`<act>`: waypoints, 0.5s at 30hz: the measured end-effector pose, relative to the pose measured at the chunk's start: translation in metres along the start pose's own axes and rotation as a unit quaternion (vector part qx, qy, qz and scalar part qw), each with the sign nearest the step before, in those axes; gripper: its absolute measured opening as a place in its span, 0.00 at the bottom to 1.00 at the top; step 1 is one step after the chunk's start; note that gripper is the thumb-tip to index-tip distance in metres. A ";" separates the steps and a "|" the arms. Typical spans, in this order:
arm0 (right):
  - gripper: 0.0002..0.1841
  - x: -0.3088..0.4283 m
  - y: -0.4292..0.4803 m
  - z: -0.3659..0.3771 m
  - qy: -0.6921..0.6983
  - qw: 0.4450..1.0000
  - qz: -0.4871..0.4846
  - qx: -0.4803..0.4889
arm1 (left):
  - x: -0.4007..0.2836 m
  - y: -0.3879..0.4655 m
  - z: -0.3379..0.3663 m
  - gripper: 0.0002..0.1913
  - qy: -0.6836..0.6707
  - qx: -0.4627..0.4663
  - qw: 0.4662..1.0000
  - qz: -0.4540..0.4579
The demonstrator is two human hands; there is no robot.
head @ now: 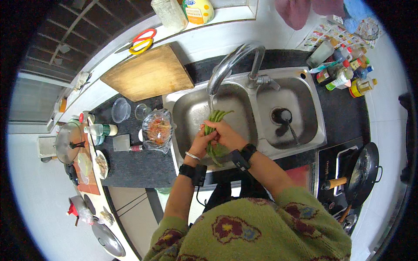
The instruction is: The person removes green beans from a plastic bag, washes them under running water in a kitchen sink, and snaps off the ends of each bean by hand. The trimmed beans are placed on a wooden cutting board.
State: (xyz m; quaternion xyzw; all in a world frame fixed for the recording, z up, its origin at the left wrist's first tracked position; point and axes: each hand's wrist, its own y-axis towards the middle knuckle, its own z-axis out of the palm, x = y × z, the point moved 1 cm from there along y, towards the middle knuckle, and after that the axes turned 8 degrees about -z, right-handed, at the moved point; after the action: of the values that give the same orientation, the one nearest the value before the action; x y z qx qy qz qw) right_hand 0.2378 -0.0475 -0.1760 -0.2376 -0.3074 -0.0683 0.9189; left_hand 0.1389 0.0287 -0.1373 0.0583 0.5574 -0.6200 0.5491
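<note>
Both my hands grip a bunch of long green beans point(215, 117) over the left basin point(186, 101) of a steel double sink. My left hand point(201, 140) closes around the lower left side of the bunch. From the right, my right hand point(225, 130) holds the same beans, with the fingers of both hands close together. Bean ends stick out above the hands and hang below them. Water runs from the curved chrome faucet point(233, 58) onto the top of the bunch. A translucent green thing, partly hidden, lies under my right wrist.
A wooden cutting board point(150, 73) leans behind the counter's left side. A film-covered bowl of food point(158, 130) and a cleaver point(122, 143) lie left of the sink. A ladle point(287, 119) rests in the right basin point(303, 98). Bottles point(339, 78) and a wok point(362, 176) stand right.
</note>
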 end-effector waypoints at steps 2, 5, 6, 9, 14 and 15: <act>0.14 -0.005 0.013 0.008 0.096 0.994 0.036 -0.040 | -0.004 -0.005 0.002 0.08 0.027 -0.066 0.997 0.003; 0.14 -0.003 0.029 0.013 0.163 0.983 -0.022 -0.087 | -0.015 -0.016 0.002 0.11 0.115 -0.090 0.989 -0.017; 0.15 -0.002 0.032 0.011 0.178 0.978 -0.029 -0.103 | -0.018 -0.019 0.001 0.12 0.130 -0.089 0.987 -0.027; 0.14 0.006 0.035 -0.005 -0.001 0.988 -0.140 -0.064 | -0.021 -0.029 0.001 0.15 0.154 -0.106 0.981 -0.046; 0.19 0.019 0.030 -0.045 -0.580 0.783 -0.219 -0.052 | -0.019 -0.035 -0.002 0.16 0.107 -0.149 0.982 -0.043; 0.21 0.021 0.029 -0.054 -0.610 0.754 -0.239 -0.053 | -0.019 -0.037 -0.004 0.16 0.105 -0.160 0.980 -0.046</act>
State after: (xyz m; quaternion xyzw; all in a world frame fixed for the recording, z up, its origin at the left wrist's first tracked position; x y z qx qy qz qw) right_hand 0.2918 -0.0474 -0.2126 -0.1959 -0.8454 -0.1421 0.4762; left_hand 0.1161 0.0351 -0.1025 0.0088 0.7058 -0.5377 0.4611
